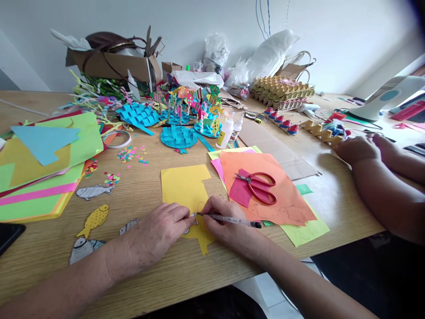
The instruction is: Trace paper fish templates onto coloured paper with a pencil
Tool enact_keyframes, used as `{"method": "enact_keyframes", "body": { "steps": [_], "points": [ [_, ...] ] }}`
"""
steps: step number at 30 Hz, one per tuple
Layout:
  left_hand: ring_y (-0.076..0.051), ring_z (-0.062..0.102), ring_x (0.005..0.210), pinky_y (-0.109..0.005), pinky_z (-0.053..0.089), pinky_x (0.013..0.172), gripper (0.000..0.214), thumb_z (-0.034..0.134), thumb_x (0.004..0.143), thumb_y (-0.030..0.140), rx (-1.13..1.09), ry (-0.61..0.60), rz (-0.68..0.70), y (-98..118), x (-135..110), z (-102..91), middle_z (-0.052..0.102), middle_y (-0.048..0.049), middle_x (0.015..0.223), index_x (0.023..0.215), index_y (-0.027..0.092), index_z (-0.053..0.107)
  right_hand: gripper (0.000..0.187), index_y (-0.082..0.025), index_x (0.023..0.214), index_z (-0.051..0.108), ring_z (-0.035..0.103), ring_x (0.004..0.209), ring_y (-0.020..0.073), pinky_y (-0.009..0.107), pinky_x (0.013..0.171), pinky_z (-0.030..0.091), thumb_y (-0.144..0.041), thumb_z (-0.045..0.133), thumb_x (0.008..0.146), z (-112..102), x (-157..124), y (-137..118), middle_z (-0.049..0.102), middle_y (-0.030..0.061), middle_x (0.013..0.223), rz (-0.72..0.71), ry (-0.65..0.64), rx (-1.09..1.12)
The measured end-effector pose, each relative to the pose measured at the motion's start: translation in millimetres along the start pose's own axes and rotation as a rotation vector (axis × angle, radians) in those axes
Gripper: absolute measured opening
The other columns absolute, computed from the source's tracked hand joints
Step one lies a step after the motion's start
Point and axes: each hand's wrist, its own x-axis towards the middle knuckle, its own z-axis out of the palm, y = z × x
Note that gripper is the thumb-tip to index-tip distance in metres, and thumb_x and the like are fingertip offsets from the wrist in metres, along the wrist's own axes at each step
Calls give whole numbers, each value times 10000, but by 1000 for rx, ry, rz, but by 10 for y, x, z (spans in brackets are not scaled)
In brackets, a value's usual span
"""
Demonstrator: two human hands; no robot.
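Note:
My right hand [226, 219] grips a pen [232, 220], its tip down on a sheet of yellow paper [184, 184]. A pencil-like outline shows on the paper near the tip. My left hand [166, 226], fingers drawn together, holds a small white paper fish [191, 226] down against the yellow sheet; the hand covers part of the fish. Left of my forearm lie a yellow paper fish [96, 220] with dots and a grey-white paper fish [94, 191]. More drawn fish cutouts [83, 249] are partly hidden under my arm.
Red-handled scissors [257, 186] lie on orange paper [245, 164] at right. A coloured paper stack [43, 190] is at left, with confetti [128, 154] beside it. Glue bottles [226, 133] and blue woven paper discs [178, 136] stand behind. Another person's arms [375, 168] rest at far right.

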Motion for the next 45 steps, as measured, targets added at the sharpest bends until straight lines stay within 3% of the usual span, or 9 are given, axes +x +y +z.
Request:
{"method": "enact_keyframes", "body": {
  "steps": [18, 26, 45],
  "points": [
    [-202, 531, 837, -329, 478, 725, 314, 286, 983, 145, -66, 65, 53, -34, -51, 14, 588, -83, 924, 1096, 118, 579, 165, -219, 770, 471, 521, 529, 114, 199, 503, 358, -58, 473, 733, 137, -136, 41, 548, -37, 611, -98, 80, -112],
    [-195, 533, 831, -323, 476, 731, 291, 315, 984, 160, -99, 71, 19, -25, -53, 20, 587, -74, 912, 1051, 137, 597, 136, -219, 777, 477, 547, 558, 123, 199, 527, 389, -84, 471, 756, 160, -168, 19, 575, -24, 633, -111, 84, -114],
    [-198, 521, 880, -329, 469, 775, 253, 346, 969, 126, -34, 42, 14, -11, -92, 43, 575, -65, 974, 1086, 146, 569, 165, -217, 760, 460, 492, 512, 104, 192, 506, 366, -56, 449, 727, 151, -199, 5, 517, -43, 601, -149, 60, -59]
  ]
}}
